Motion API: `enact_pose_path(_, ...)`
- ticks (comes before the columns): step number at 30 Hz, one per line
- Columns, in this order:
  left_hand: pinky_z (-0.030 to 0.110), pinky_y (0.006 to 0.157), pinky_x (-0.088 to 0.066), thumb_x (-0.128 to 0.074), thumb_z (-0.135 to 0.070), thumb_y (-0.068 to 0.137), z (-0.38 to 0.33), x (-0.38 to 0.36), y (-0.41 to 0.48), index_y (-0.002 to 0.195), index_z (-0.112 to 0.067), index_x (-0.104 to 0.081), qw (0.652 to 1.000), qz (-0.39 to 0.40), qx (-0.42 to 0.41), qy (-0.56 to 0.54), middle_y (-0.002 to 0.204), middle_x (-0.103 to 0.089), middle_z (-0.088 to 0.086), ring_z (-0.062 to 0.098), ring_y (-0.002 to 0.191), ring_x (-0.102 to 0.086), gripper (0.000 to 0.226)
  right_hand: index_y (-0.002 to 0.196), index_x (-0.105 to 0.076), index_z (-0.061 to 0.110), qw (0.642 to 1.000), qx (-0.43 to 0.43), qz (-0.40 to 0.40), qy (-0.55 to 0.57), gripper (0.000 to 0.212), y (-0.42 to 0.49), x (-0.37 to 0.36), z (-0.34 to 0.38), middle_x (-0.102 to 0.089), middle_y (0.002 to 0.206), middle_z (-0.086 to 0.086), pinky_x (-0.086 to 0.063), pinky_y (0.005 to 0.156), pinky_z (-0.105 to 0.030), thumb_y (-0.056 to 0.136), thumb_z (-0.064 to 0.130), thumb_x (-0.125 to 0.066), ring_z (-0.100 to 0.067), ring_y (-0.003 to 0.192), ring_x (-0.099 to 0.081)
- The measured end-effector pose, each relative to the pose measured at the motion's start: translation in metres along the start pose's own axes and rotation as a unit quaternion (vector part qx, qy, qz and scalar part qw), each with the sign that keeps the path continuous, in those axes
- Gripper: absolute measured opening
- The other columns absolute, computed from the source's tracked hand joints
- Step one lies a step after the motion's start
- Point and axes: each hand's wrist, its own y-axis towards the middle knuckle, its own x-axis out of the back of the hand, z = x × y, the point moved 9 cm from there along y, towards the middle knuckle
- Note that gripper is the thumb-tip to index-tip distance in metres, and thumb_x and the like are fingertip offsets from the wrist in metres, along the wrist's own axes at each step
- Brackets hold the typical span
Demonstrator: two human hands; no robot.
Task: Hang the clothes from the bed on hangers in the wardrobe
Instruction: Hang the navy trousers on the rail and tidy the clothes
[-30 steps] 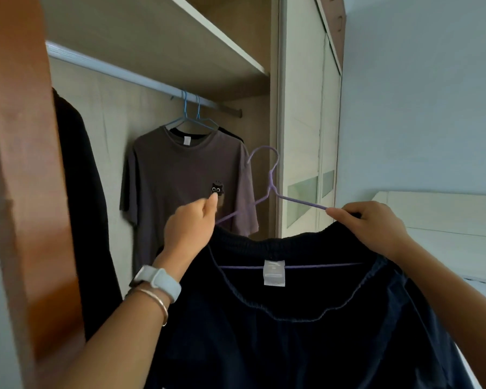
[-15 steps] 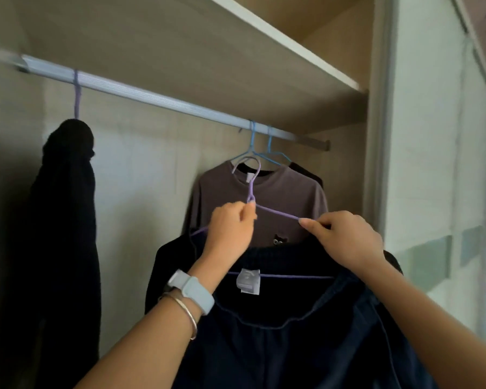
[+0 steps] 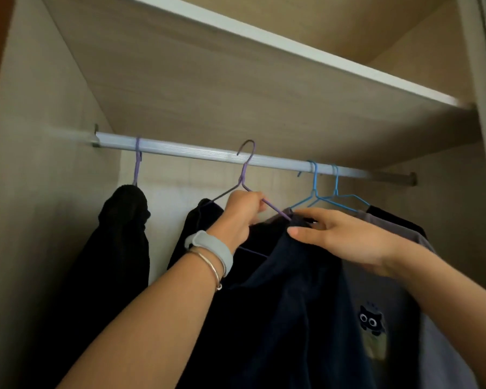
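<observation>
Left hand (image 3: 240, 216): raised, fingers curled tight round the right sloping shoulder of a thin purple wire hanger (image 3: 246, 175), just below its twisted neck.
Left wrist: wears a pale grey rubber watch band (image 3: 213, 248), with a slim silver bangle (image 3: 208, 262) just beside it.
Right hand (image 3: 345, 240): reaches in from the right, thumb below and fingers above, pinching the top edge of a dark navy fabric garment (image 3: 292, 304) where the hanger's shoulder wire runs into the cloth.
Navy garment: draped on the gripped hanger, hanging down between the two forearms, inside the wardrobe and below the rail.
Hook of gripped hanger: curve stands above the line of the round silver metal rail (image 3: 194, 153), shank crossing in front of it; cannot tell whether caught on the rail.
Left along the rail: a second purple hanger (image 3: 137, 164) hooked on, carrying a bunched black garment (image 3: 121, 228).
Right along the rail: two light blue wire hangers (image 3: 314, 186) hooked side by side; the nearer bears a grey-brown T-shirt (image 3: 376, 293) with a small black cat print, the farther a black top (image 3: 390, 217), mostly hidden.
Above: a pale wood-grain shelf board (image 3: 236, 80) with a white front edge.
</observation>
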Motion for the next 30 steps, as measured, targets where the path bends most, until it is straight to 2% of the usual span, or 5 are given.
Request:
enact_pose_path(5,0.024,0.065,-0.039,-0.048,-0.011,0.090,-0.027,0.028,0.035,0.077,-0.016,-0.056,1.000,-0.001,-0.016,-0.019,0.077,-0.059,-0.005,0.003,0.069,-0.057,0.016,0.098,-0.068,0.011,0.992,0.017,-0.059,0.106,0.021,0.032,-0.012,-0.001,-0.074,0.098,-0.010,-0.052,0.091,-0.046,0.093,0.023,-0.052,-0.028,0.095,-0.069)
enact_pose_path(10,0.027,0.073,-0.039,-0.045,-0.014,0.092,-0.029,0.046,0.060,0.073,-0.018,-0.057,1.000,-0.007,0.000,-0.012,0.080,-0.061,-0.008,0.005,0.072,-0.058,0.023,0.085,-0.062,0.003,0.979,0.071,-0.188,-0.026,0.026,0.057,-0.010,0.029,-0.065,0.081,-0.012,-0.043,0.066,-0.033,0.093,0.020,-0.044,-0.030,0.087,-0.061)
enact_pose_path(16,0.028,0.075,-0.039,-0.041,-0.021,0.094,-0.005,0.064,0.062,0.073,-0.019,-0.058,0.998,-0.016,0.039,0.049,0.080,-0.061,-0.009,0.006,0.073,-0.057,0.027,0.085,-0.064,0.006,0.987,0.061,-0.139,-0.049,0.023,0.069,-0.029,0.026,-0.058,0.069,-0.003,-0.041,0.054,-0.028,0.088,0.022,-0.047,-0.022,0.068,-0.057)
enact_pose_path(21,0.029,0.076,-0.039,-0.042,-0.027,0.095,-0.006,0.072,0.040,0.080,-0.015,-0.060,0.971,-0.057,0.015,0.231,0.088,-0.059,-0.003,0.012,0.077,-0.057,0.026,0.097,-0.066,0.008,0.996,0.034,-0.056,0.055,0.025,0.072,-0.048,0.013,-0.072,0.095,-0.012,-0.055,0.078,-0.037,0.083,0.025,-0.053,-0.026,0.087,-0.068)
enact_pose_path(30,0.039,0.097,-0.040,-0.048,-0.025,0.089,-0.080,0.116,-0.030,0.118,-0.012,-0.058,0.608,-0.236,-0.068,0.755,0.128,-0.054,0.013,0.034,0.121,-0.046,0.033,0.090,-0.059,0.011,0.974,-0.010,0.048,0.223,0.022,0.102,-0.041,0.007,-0.061,0.083,-0.001,-0.049,0.073,-0.026,0.085,0.033,-0.060,-0.014,0.077,-0.058)
